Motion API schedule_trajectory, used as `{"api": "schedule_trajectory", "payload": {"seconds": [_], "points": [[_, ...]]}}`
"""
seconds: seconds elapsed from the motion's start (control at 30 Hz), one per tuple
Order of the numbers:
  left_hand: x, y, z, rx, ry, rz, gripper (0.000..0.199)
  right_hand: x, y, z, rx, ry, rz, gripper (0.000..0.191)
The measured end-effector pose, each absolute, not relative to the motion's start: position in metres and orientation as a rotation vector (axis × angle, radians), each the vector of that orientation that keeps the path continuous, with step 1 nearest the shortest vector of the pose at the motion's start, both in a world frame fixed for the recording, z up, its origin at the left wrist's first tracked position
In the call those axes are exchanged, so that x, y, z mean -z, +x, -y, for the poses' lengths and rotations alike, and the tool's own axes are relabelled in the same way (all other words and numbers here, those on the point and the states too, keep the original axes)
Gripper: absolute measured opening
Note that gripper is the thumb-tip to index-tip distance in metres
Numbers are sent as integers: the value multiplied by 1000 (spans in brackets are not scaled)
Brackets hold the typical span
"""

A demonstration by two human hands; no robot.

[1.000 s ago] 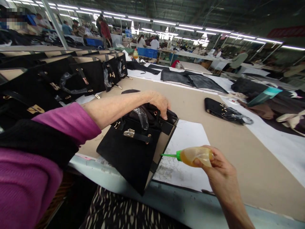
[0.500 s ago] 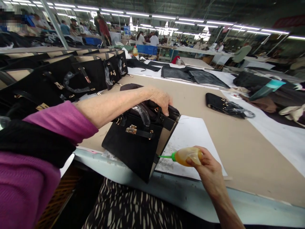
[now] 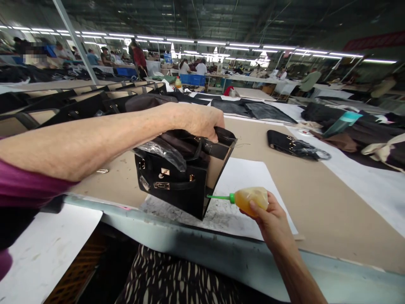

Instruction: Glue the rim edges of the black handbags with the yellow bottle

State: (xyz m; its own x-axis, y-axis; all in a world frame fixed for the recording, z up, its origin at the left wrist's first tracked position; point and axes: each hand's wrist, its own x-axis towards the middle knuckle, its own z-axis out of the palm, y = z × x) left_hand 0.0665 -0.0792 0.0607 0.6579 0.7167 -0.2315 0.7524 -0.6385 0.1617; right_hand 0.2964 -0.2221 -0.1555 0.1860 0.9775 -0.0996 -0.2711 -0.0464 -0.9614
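A black handbag (image 3: 177, 196) with gold fittings and a plastic-wrapped handle stands tilted over a smudged white sheet (image 3: 249, 173) near the table's front edge. My left hand (image 3: 202, 120) reaches over its top, fingers closed on the upper edge; the fingertips are partly hidden. In my right hand (image 3: 268, 211) is a squeeze bottle (image 3: 251, 200) of yellowish liquid with a green nozzle. The nozzle tip is at the bag's open side edge, by the beige lining; I cannot tell whether it touches.
Rows of black handbags (image 3: 91, 101) stand at the left. A black wrapped strap piece (image 3: 291, 145) lies at the right, before a teal bottle (image 3: 343, 122) and dark cloth. Dark flat panels (image 3: 253, 109) lie farther back. People work at distant tables.
The handbag has been tipped more upright and turned, its front now facing lower left. My left arm has swung across it. The bottle's nozzle stays at the side edge.
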Motion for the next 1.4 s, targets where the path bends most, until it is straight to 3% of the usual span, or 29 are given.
{"api": "schedule_trajectory", "payload": {"seconds": [0.2,0.43,0.83,1.4], "points": [[-42,54,93,209,2975,-1380,22,157,291,200,-1159,-1116,873,54],[-1,39,108,288,2943,-1461,21,173,279,176,-1107,-1140,994,51],[28,23,121,37,3127,-1292,18,196,266,127,-995,-1188,1041,74],[39,15,131,17,3054,-1286,19,203,268,119,-1127,-1171,1006,60]]}}
